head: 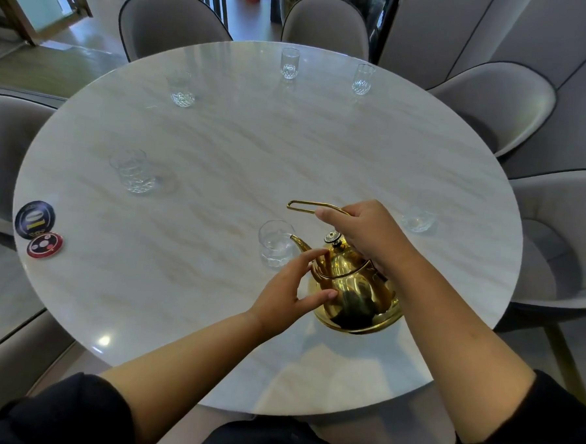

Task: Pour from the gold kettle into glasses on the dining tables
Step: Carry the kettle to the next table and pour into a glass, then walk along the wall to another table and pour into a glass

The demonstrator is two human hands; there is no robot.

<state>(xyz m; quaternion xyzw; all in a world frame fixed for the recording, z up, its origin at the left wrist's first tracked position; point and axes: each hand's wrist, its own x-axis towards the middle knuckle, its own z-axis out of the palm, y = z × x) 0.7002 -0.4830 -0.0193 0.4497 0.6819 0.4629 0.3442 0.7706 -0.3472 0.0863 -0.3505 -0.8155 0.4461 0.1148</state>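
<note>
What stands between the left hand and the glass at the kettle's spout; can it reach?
Probably yes. The left hand touches the gold kettle just beside that glass, with nothing between them. Only the spout, its tip at the glass's rim, would need avoiding.

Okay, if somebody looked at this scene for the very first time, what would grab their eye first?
The gold kettle near the front of the round marble table, spout at the rim of a glass. The right hand grips its handle; the left hand touches its side. Two colourful discs lie at the table's left edge.
</note>
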